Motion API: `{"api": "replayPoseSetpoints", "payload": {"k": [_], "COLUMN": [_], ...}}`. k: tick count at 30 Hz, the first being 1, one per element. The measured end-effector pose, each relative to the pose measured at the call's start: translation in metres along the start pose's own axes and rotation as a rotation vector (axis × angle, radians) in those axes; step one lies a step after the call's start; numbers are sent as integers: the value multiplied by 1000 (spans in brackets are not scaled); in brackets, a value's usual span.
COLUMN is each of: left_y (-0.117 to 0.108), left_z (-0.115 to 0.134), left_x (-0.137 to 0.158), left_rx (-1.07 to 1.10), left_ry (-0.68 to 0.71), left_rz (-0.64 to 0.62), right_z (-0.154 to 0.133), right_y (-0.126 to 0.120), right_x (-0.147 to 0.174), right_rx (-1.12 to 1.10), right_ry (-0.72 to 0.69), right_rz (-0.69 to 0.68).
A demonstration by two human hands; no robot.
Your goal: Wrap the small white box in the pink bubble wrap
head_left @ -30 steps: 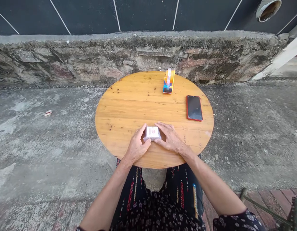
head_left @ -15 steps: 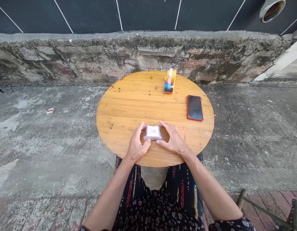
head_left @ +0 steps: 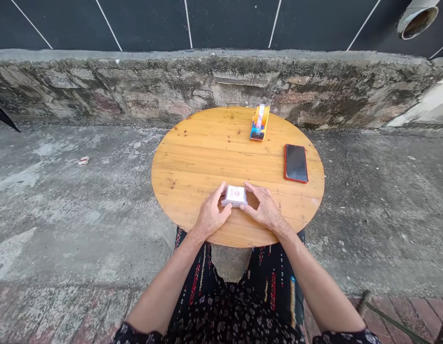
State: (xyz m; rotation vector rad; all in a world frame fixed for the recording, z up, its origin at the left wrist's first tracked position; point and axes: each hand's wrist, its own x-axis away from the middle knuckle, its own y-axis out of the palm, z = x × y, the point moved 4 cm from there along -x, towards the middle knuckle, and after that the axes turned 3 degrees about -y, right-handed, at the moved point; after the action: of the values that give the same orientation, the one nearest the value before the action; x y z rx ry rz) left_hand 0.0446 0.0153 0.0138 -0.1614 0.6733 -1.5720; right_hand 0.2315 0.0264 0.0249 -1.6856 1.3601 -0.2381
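A small white box (head_left: 235, 193) with reddish print lies in clear, wrinkled plastic wrap near the front of the round wooden table (head_left: 192, 162). My left hand (head_left: 213, 212) curves around its left side, fingertips at the far left corner and thumb on the near edge. On the opposite side, my right hand (head_left: 263, 206) has its fingers at the far right corner and its thumb at the near right corner. Together the two hands hold the wrapped box between them. The undersides of the fingers are hidden.
A yellow and blue tape dispenser (head_left: 260, 123) stands at the table's far edge. To the right lies a phone (head_left: 296, 163) in a red case. A low stone wall (head_left: 135, 91) runs behind the table. A crumpled packet (head_left: 84, 160) is on the concrete ground.
The whole view has shifted slightly, so the table and everything on it appear farther right. Both hands keep nearly the same hold around the wrapped box.
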Motion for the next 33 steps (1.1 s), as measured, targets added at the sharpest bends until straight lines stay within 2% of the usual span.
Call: {"api": "replayPoseSetpoints", "payload": {"k": [5,15,23,28,33], "left_y": [4,1,2,2,1], "left_z": [3,5,2,4,5], "left_x": [0,-1,3,1,0], "left_rx": [-108,-93,-112,-138,-133], "left_ry": [34,61,90,83,69], "left_rz": [-39,-54,50,-10,-16], "right_z": [2,-1,1,0,-2], "right_y": [-2,-1,1,0,0], "right_x": [0,-2,-1,-2,-3], "right_rx": [-1,42,64,70,72], "right_ry": [26,-23,4,-2,-7], "right_rz": [5,-33,-29,-43,-55]}}
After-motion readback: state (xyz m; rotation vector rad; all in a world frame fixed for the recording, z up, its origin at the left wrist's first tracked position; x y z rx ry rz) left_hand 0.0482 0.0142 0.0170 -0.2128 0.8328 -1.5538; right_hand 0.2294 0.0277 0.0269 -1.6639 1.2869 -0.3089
